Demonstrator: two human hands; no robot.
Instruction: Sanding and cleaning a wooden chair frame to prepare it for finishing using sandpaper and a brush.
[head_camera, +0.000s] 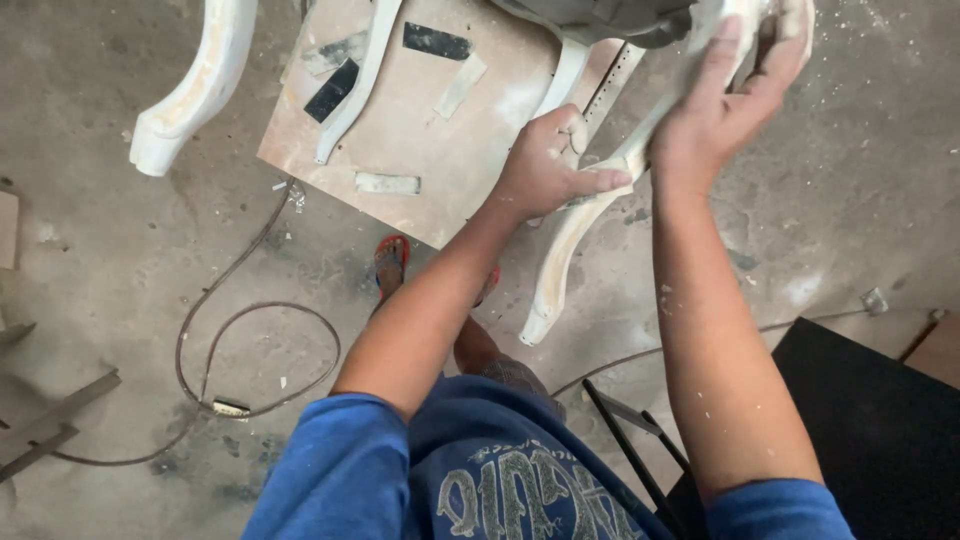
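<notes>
Left hand (548, 165) grips the pale curved wooden chair leg (560, 265) at centre frame; right hand (728, 95), upper right, wraps the frame above. White dust coats hands and the brown square board (420, 130): smoothing looks underway, extent unclear.

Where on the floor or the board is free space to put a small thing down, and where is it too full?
Free: the concrete floor between the left white leg, the board and the cable loop; also the floor right of the right hand. The board has a bare middle among its strips. Crowded: around the left hand on the curved leg.
</notes>
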